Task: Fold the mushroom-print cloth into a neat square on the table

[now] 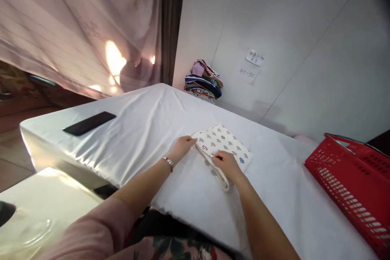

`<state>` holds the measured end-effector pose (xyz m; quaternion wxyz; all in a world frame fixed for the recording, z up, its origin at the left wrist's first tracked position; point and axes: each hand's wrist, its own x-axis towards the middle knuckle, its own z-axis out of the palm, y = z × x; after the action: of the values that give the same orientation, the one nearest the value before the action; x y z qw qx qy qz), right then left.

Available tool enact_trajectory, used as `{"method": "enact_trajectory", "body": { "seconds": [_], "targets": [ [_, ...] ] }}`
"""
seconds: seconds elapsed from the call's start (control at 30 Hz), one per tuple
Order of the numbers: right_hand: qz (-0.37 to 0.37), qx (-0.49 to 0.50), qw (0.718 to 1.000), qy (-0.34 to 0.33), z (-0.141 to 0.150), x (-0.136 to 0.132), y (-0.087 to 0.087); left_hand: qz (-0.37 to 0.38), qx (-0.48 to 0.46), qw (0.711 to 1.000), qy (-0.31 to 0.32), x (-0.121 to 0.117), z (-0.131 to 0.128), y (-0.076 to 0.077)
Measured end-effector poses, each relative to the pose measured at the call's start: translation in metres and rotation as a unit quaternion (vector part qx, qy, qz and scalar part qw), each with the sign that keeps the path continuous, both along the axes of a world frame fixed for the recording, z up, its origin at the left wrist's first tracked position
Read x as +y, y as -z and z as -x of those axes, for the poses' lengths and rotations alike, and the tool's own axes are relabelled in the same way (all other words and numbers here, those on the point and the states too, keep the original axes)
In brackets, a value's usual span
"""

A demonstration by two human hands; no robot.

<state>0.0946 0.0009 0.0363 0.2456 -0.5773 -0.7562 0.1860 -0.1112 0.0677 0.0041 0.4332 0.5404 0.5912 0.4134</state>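
A folded white cloth [224, 140] printed with grey shapes and a few coloured motifs lies on the white-covered table [274, 195]. Its near edge shows several thick layers, rounded at the fold. At the cloth's left corner, my left hand [182, 147] pinches the edge between thumb and fingers; a bracelet circles that wrist. My right hand [227, 164] rests over the near side, fingers curled closed on the top layer at the edge. Part of the cloth is hidden beneath the right hand. Whether it is a garment or a plain cloth I cannot tell.
A black phone-like slab [89, 123] lies at the table's left. Several folded clothes form a stack [203, 81] at the far edge by the wall. A red plastic basket [350, 187] stands on the right. Beyond the left side hangs a pink curtain [122, 16]; a pale stool-like surface [45, 211] is below.
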Motion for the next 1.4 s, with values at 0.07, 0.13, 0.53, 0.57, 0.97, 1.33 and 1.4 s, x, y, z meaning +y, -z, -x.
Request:
{"method": "enact_trajectory", "body": {
  "seconds": [0.07, 0.13, 0.53, 0.57, 0.97, 1.33, 1.4],
  "targets": [
    [-0.006, 0.052, 0.999, 0.009, 0.000, 0.001, 0.007, 0.032, -0.016, 0.999, 0.035, -0.021, -0.013, 0.005],
    [-0.008, 0.108, 0.994, 0.032, -0.001, 0.000, 0.015, 0.044, -0.022, 0.997, 0.060, -0.038, -0.026, 0.010],
    [-0.082, 0.075, 0.994, 0.004, 0.000, -0.009, 0.027, 0.055, -0.067, 0.995, 0.052, -0.051, -0.047, 0.012],
    [-0.080, 0.047, 0.996, 0.001, 0.002, -0.011, 0.025, 0.055, -0.077, 0.994, 0.047, -0.051, -0.047, 0.011],
    [-0.086, 0.128, 0.986, 0.061, -0.002, -0.007, 0.033, 0.058, -0.087, 0.994, 0.032, -0.052, -0.049, 0.014],
    [-0.114, 0.126, 0.983, 0.064, 0.001, -0.007, 0.035, 0.096, -0.023, 0.995, 0.026, -0.045, -0.051, 0.009],
    [-0.117, 0.121, 0.984, 0.062, 0.000, -0.007, 0.035, 0.101, -0.022, 0.994, 0.019, -0.043, -0.053, 0.009]
  ]
}}
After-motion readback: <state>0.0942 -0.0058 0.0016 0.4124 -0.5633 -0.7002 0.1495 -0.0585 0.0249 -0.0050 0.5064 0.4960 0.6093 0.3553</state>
